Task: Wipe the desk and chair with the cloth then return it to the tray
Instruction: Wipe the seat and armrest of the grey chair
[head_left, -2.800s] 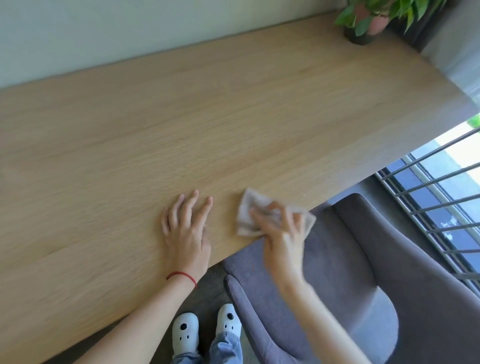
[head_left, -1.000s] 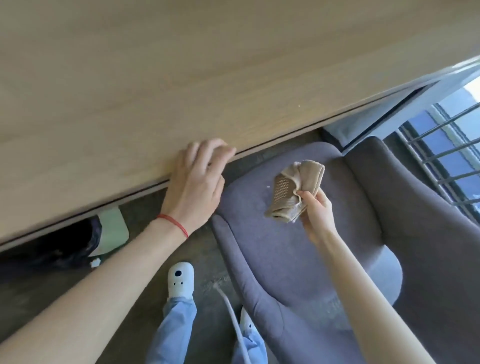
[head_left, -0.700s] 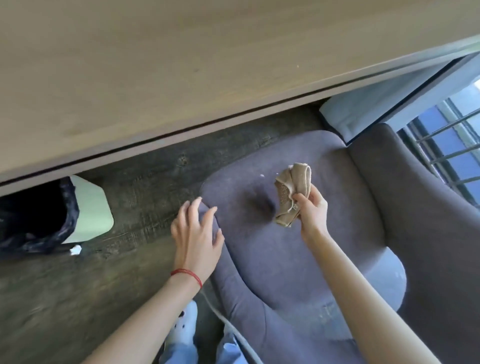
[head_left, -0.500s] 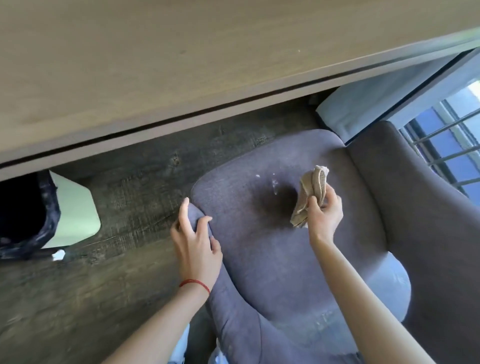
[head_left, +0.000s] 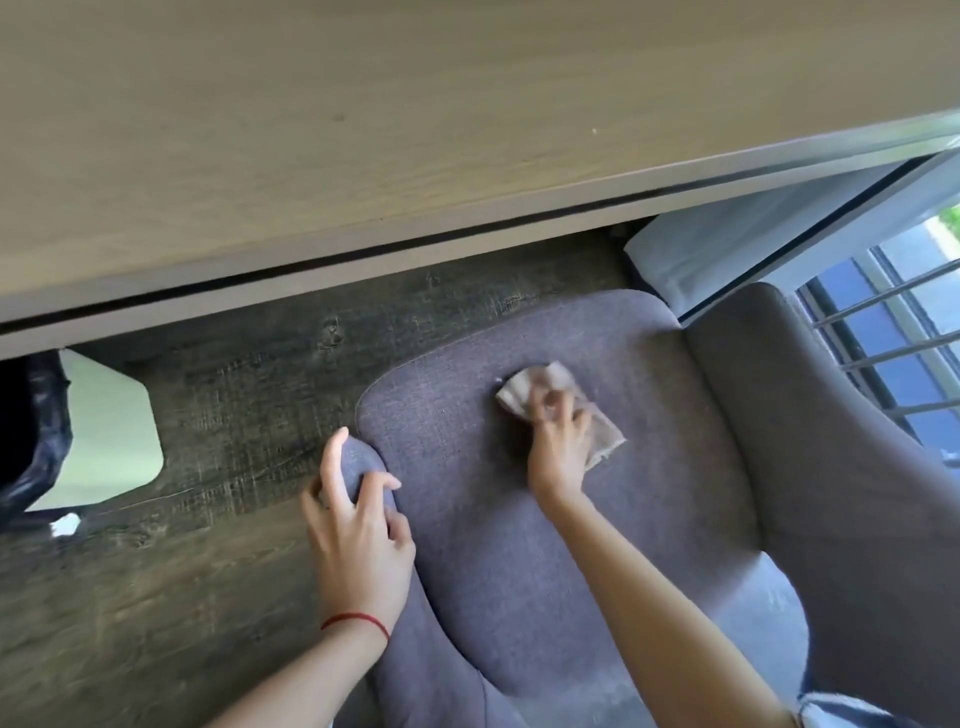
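The beige cloth (head_left: 602, 431) lies spread flat on the seat of the grey upholstered chair (head_left: 519, 545). My right hand (head_left: 558, 441) presses down on the cloth, blurred with motion. My left hand (head_left: 358, 540) grips the chair's left armrest, a red string around its wrist. The wooden desk (head_left: 363, 130) fills the top of the view, its front edge above the chair. No tray is in view.
A pale green bin with a black liner (head_left: 78, 431) stands on the dark wood floor (head_left: 156, 597) under the desk at left, with a white scrap (head_left: 65, 525) beside it. A window with metal bars (head_left: 893, 358) is at right behind the chair's backrest.
My right hand carried the cloth off the desk and down onto the chair seat, where it now lies flat. My left hand left the desk edge and took hold of the armrest.
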